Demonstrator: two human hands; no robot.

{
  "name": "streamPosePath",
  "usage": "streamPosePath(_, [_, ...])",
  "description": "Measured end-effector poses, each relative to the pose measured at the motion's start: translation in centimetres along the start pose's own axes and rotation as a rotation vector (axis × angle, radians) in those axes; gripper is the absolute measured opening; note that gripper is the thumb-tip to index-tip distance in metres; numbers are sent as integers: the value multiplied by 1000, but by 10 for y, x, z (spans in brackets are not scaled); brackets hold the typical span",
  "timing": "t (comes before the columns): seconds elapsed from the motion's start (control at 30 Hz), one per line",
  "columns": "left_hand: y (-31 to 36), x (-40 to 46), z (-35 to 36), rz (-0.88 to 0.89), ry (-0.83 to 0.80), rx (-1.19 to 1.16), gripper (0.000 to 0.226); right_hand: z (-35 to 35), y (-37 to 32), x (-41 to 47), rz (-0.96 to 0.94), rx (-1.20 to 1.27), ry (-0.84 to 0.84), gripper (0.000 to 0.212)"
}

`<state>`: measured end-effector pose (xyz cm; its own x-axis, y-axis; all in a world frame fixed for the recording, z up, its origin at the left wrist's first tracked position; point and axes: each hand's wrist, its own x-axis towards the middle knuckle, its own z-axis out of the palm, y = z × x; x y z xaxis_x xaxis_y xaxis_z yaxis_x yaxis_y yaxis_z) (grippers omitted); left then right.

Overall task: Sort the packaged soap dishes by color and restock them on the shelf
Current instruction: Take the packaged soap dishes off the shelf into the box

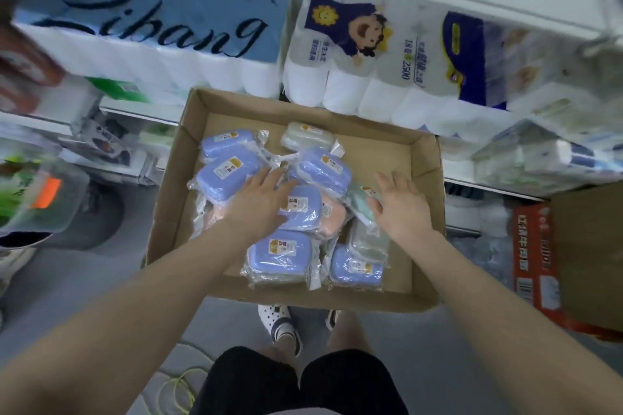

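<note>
Both hands reach down into a shallow cardboard box (426, 162) that sits on the floor in front of a shelf. Left hand (261, 200) lies palm down with its fingers straight and slightly spread, resting across the pile of packaged soap dishes (303, 209) and holding nothing; its fingertips touch the blue dish (301, 207) in the middle of the heap, and its forearm stretches back toward the lower left. Right hand (399, 204) is also palm down and relaxed, fingers loosely fanned and gripping nothing, its thumb side touching or just over a pale green dish (363, 200), with its forearm running back toward the lower right. Between the two hands sit a blue dish, a peach one (332, 216) and the pale green one, each in a clear plastic bag. Beyond the left fingertips lie three more blue dishes (224, 173) and a clear or whitish one (306, 136) near the far wall of the box. Nearer the body than both wrists lie two blue dishes (279, 254) and another clear one (367, 239). Beyond the box, past both hands, packs of toilet paper (371, 77) fill the shelf. Right of the right forearm stands a red printed carton (536, 256). Below the box edge, the person's feet in white clogs (278, 318) and dark shorts are in view.
</note>
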<state>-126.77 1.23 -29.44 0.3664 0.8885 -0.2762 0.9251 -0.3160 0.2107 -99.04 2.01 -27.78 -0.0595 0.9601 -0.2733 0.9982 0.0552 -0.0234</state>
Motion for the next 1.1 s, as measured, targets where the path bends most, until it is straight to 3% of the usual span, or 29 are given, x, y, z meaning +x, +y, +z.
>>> streamPosePath(0.13, [-4, 8, -43, 28, 133, 8, 74, -63, 1, 5, -186, -8, 322, 45])
streamPosePath(0.3, [-10, 27, -127, 77, 432, 36, 59, -154, 0, 30, -383, -24, 710, 38])
streamPosePath(0.47, [-5, 59, -219, 176, 746, 59, 48, -235, 16, 68, -430, -79, 855, 41])
streamPosePath(0.7, [8, 132, -306, 201, 848, 107, 42, -303, 78, 140, -97, -150, 744, 63])
streamPosePath(0.87, [9, 201, -341, 41, 695, 197, 64, -317, 119, 186, 194, -179, 475, 60])
streamPosePath(1.0, [6, 244, -348, -83, 571, 169, 75, -317, 109, 196, 200, -243, 430, 50])
streamPosePath(1.1, [5, 261, -350, -129, 494, 192, 74, -321, 95, 192, 112, -234, 486, 59])
